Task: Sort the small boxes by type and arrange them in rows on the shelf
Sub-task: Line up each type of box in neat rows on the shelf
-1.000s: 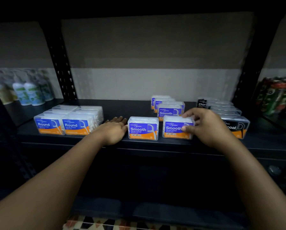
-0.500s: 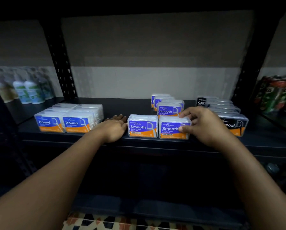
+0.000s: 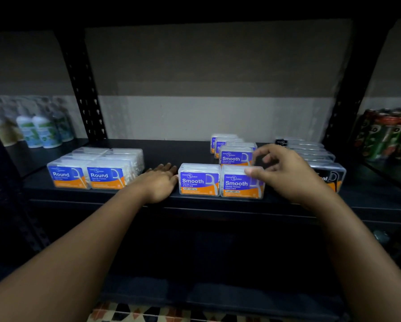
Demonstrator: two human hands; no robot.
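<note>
In the head view, a dark shelf (image 3: 218, 206) is seen from the front, with small clear boxes set on it in three groups. At the left, the "Round" boxes (image 3: 88, 176) are lined up in two rows running toward the back, their blue and orange labels facing forward. In the middle, two "Smooth" boxes are placed side by side at the front edge, touching each other: the left front box (image 3: 199, 180) and the right front box (image 3: 241, 183). Behind the right one, a single row of further "Smooth" boxes (image 3: 235, 156) is continued toward the back wall. At the right, a row of black-labelled boxes (image 3: 329, 175) is laid out front to back, partly hidden by the right hand. The left hand (image 3: 158, 182) is laid flat on the shelf with the fingers straight and relaxed, its thumb side resting against the left wall of the left front box; nothing is held in it. The right hand (image 3: 285, 170) is raised over the right front box, with the thumb pressed on the box's upper front corner and the fingers loosely spread above and behind it; the box is touched rather than clasped. White and green bottles (image 3: 40, 131) are seen on the neighbouring shelf at the left, and green and red cans (image 3: 387, 133) at the right.
</note>
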